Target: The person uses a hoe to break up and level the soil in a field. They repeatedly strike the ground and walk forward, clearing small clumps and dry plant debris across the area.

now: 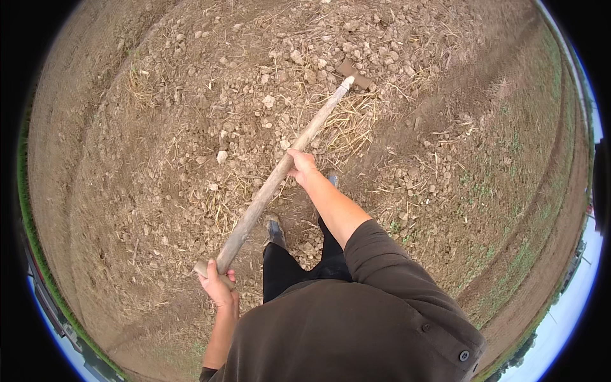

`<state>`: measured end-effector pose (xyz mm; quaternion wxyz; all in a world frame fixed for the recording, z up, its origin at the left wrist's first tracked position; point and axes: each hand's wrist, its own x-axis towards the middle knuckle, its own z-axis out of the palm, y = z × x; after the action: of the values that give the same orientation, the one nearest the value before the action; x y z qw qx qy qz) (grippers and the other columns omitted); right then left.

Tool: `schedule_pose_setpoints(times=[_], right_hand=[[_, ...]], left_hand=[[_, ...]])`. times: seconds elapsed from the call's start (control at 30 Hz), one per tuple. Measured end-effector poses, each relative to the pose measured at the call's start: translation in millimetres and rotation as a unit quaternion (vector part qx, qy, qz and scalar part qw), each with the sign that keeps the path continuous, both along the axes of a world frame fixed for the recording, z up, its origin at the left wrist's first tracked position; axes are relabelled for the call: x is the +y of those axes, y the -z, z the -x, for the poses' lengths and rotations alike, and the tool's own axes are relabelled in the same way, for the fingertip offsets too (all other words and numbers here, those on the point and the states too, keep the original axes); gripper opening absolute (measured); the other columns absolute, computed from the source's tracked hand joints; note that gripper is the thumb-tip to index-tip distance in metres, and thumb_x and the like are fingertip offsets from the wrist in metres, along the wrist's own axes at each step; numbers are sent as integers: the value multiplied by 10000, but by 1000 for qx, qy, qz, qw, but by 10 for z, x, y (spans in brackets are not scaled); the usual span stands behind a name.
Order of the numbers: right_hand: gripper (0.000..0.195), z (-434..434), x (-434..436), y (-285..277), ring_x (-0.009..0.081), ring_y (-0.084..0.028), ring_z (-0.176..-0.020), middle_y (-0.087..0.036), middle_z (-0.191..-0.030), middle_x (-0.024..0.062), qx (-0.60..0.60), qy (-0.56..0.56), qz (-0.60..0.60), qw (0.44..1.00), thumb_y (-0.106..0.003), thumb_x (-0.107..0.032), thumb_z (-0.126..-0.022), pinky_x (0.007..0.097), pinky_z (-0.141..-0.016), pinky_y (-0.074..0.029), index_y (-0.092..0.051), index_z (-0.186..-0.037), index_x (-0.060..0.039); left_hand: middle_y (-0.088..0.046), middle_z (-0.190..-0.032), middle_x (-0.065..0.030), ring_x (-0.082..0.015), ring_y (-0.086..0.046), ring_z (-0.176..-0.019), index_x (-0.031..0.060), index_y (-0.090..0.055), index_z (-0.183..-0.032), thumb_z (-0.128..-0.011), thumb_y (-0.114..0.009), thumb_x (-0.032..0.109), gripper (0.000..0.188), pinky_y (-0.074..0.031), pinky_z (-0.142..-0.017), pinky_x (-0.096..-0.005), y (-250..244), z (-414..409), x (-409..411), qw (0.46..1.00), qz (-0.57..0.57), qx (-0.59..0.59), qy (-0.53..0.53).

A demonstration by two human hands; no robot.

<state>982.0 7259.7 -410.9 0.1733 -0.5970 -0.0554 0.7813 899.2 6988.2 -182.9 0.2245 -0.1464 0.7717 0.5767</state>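
A long-handled digging tool, apparently a spade with a wooden shaft, slants from lower left to upper right in front of me. My left hand is wrapped around the T-shaped wooden grip at its near end. Farther up, my right hand grasps the shaft around its middle. The brown metal head meets the cloddy soil at the far end. Whether the rest of its blade is sunk in the earth or only seen edge-on, I cannot tell.
Dry clods and loose straw cover the ground around the tool's head. My boots stand on the soil below the shaft. Low green growth runs along the right, beside a wheel-track-like furrow.
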Motion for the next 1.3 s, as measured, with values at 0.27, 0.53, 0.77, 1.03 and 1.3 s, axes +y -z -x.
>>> schedule_pose_setpoints(times=[0.27,0.53,0.77,1.03,1.3], right_hand=[[193,-475,603,-364,228,-563,-660,-539,-751,103,84,78,11,993,-492,-169,-886,382,-572,-509,-473,-985,-5],[124,-574,536,-517,221,-560,-596,-546,-690,88,82,42,20,996,-551,-121,-840,391,-529,-496,-491,-890,-24],[120,-33,-427,-190,228,-554,-601,-510,-668,80,20,-10,85,996,-558,-109,-830,380,-526,-490,-483,-859,-20],[275,90,-1186,-814,288,-584,-860,-560,-918,138,54,-190,164,967,-620,-45,-762,477,-783,-489,-504,-1003,20],[223,-861,1964,-350,227,-561,-658,-559,-766,105,-23,-9,8,1000,-597,-120,-769,377,-560,-472,-524,-931,15]], left_hand=[[-538,-871,-134,-174,-538,-477,23,-397,-977,-833,-554,88,222,-459,-374,-273,-425,-740,831,992,-57,-70,93],[-531,-901,-166,-186,-567,-510,17,-405,-879,-788,-584,65,206,-499,-393,-304,-624,-693,755,980,-102,-106,131],[-502,-591,-85,-151,-482,-379,45,-424,-863,-815,-553,235,234,-390,-315,-244,-788,-380,-343,1000,5,-25,16],[-497,-584,-53,-130,-458,-361,88,-427,-837,-790,-554,293,246,-359,-283,-209,-1058,-44,-1520,993,88,-32,-73],[-548,-824,-90,-149,-451,-438,38,-460,-927,-808,-533,250,253,-397,-382,-260,195,-1035,1845,997,-15,-77,-26]])
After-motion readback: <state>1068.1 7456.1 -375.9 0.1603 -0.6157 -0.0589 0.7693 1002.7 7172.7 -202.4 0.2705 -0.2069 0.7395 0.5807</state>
